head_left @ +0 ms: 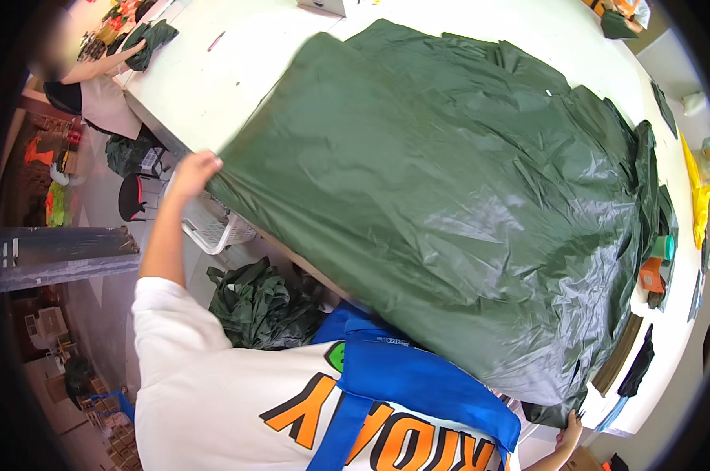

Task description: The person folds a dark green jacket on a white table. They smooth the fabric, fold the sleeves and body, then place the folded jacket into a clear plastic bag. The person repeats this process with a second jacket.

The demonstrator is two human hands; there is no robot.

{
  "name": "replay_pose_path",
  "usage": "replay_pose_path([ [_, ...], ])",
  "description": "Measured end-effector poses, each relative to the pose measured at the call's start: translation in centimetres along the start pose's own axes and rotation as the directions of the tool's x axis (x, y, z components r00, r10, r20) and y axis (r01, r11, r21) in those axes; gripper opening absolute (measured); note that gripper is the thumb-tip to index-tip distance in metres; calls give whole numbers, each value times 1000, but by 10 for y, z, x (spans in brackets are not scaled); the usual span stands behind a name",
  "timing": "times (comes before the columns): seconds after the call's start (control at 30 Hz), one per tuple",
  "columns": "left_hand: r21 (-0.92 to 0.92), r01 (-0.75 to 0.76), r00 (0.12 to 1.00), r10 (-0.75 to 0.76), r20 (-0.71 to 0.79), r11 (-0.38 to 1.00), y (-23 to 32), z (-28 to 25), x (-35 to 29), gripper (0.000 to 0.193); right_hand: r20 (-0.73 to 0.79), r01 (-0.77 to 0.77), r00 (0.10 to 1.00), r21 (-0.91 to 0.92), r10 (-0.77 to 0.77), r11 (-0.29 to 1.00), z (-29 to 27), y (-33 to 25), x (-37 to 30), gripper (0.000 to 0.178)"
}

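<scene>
At the left corner of a large, glossy, wrinkled dark-green sheet [417, 188], the left hand [195, 174] pinches the material; at its near-right corner, the right hand [571, 431] grips it too. The sheet lies spread over a broad white table [249, 51]. Nearest, a blue fabric apron [429, 381] partly covers orange, black-edged capitals on a white short-sleeved shirt [206, 388]; lettering on the apron is too small to read. Beyond, a crumpled dark-green pile [257, 306] sits below the table, near a white plastic basket [213, 230].
</scene>
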State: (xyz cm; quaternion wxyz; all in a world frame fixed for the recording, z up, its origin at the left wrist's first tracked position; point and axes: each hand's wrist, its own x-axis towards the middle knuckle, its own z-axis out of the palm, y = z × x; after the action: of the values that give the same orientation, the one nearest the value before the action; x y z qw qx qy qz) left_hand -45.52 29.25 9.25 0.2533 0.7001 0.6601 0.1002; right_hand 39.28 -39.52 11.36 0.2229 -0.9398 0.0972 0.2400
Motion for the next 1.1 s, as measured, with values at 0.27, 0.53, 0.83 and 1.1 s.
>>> replay_pose_path([
  [0.27, 359, 260, 943, -316, 106, 896, -43, 96, 0, 37, -223, 46, 945, -635, -240, 771, 3, 44, 83, 52],
  [0.53, -152, -251, 967, 254, 2, 956, 112, 79, -28, 16, -165, 769, 595, -167, -787, 617, 147, -157, 13, 30],
  [0.83, 60, -255, 965, 250, 76, 965, 100, 118, 23, 39, 316, 971, 240, -61, -918, 233, 340, -337, -184, 19],
  [1.1, -726, 424, 905, -296, 307, 542, 89, 150, 54, 40, 422, 978, 173, -181, -890, 104, 404, -355, -152, 16],
])
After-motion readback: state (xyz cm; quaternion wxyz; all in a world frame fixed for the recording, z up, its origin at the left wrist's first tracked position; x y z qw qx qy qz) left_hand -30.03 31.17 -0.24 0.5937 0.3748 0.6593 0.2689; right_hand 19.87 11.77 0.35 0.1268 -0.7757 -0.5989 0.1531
